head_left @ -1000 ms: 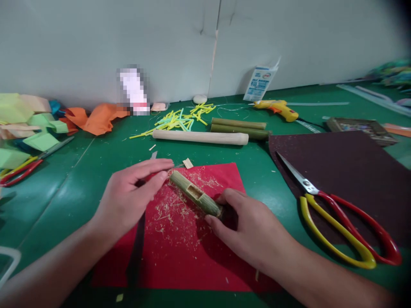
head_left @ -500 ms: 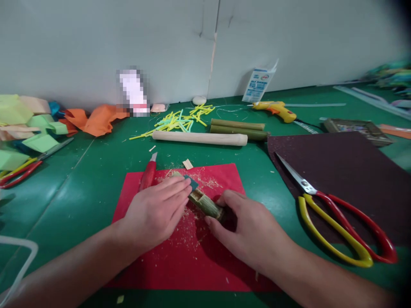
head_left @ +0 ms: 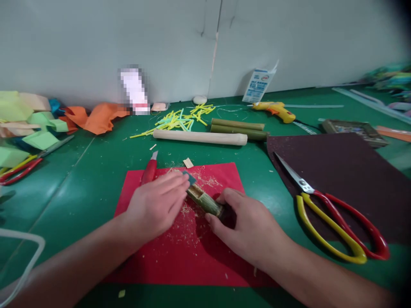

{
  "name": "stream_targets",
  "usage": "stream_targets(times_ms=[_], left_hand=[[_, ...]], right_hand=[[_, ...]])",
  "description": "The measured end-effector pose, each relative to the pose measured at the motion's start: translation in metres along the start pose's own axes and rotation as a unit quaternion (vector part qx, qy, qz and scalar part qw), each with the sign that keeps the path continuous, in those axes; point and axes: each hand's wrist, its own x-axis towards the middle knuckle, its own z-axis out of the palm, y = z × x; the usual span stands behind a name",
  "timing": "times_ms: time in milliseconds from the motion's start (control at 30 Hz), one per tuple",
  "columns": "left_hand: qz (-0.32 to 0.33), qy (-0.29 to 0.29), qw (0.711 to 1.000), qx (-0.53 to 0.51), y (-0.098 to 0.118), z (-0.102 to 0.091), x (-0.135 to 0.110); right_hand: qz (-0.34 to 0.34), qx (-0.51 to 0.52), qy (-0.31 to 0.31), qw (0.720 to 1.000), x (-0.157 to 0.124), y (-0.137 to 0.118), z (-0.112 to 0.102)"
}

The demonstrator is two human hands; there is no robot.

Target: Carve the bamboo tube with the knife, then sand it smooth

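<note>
A short green bamboo piece (head_left: 205,200) with a cut notch lies on a red sheet (head_left: 192,239) strewn with shavings. My right hand (head_left: 247,226) grips its near end, fingers curled round it. My left hand (head_left: 157,205) is closed on a small teal scrap, perhaps sandpaper (head_left: 192,177), pressed against the far end of the bamboo. A red-handled knife (head_left: 149,170) lies on the sheet just beyond my left hand.
Red-and-yellow scissors (head_left: 334,222) rest on a dark brown sheet (head_left: 353,171) at the right. Behind lie a pale wooden rod (head_left: 199,137), two bamboo sticks (head_left: 239,128), cut straw bits (head_left: 180,119) and a yellow glue gun (head_left: 276,110). Coloured paper (head_left: 32,124) and other scissors (head_left: 19,169) lie at the left.
My left hand let go of the red knife, which now lies on the sheet, and moved right onto the bamboo with the teal scrap. The right hand stayed put.
</note>
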Motion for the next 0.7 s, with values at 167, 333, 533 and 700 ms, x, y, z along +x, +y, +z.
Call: stream_targets(times_ms=[167,333,533,700], left_hand=[[-0.006,-0.029,0.999,-0.027,0.008,-0.0011,0.0001],[-0.073,-0.034,0.997,0.001,0.0037,-0.0012,-0.0036],[-0.129,-0.037,0.991,0.004,0.0087,-0.0021,-0.0046],[-0.138,-0.031,0.99,0.013,0.0103,-0.0015,-0.0053]], right_hand=[[-0.002,0.006,0.003,1.0,0.0005,0.0012,0.0005],[0.001,0.006,-0.003,1.0,0.0013,0.0002,-0.0011],[0.001,0.007,-0.001,1.0,0.0019,-0.0003,-0.0011],[-0.002,0.007,-0.006,1.0,0.0005,0.0009,-0.0006]])
